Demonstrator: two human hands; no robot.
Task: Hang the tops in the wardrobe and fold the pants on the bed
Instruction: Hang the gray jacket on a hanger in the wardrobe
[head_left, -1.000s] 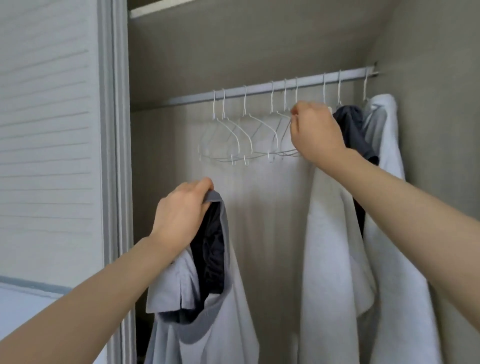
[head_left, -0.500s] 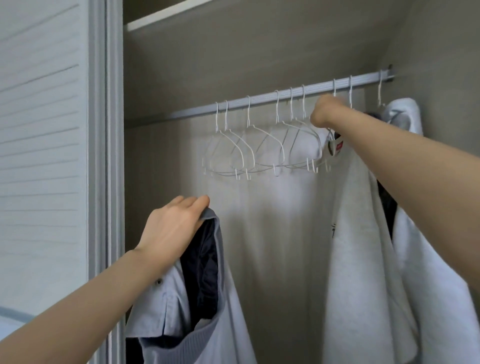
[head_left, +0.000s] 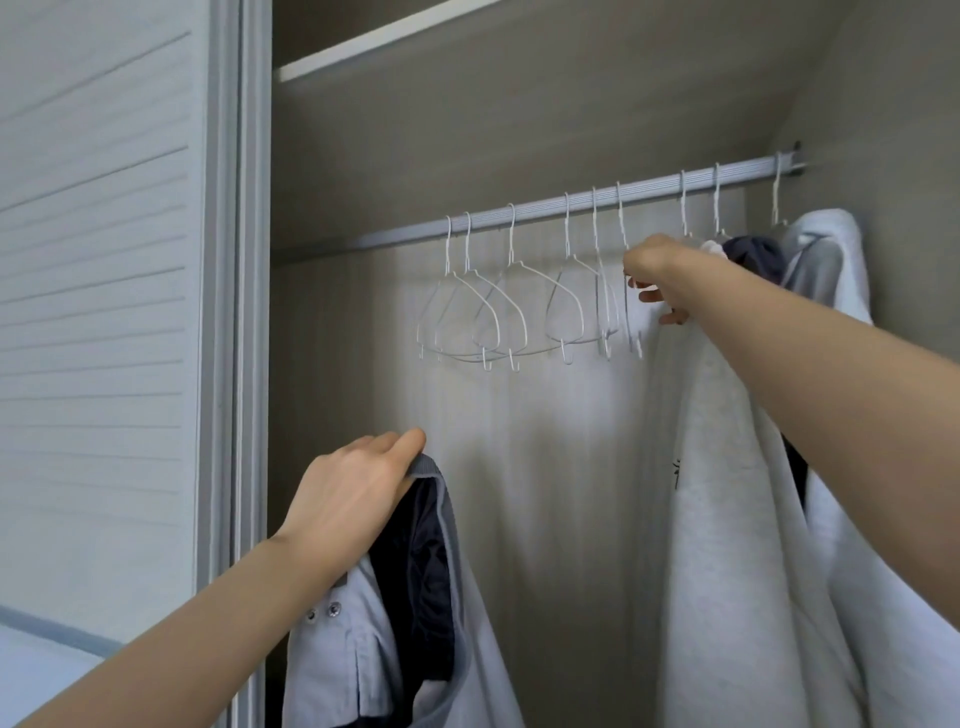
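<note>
The left hand (head_left: 353, 499) is gripping a grey jacket (head_left: 415, 623) by its collar while the right hand (head_left: 655, 275) is pinching the white top (head_left: 727, 519) hanging beside the empty hangers (head_left: 509, 306).

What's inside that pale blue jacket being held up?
Inside the pale blue jacket, held by the left hand at its collar, a dark navy lining or inner garment shows. Which it is, and anything lower inside, is covered.

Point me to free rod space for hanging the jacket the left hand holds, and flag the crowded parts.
Free: the rod stretch from its left end to the first empty hanger, and the gap below the hangers between the jacket and the white top. Crowded: six bunched empty hangers mid-rod, then the right hand and hung garments up to the right wall.
</note>
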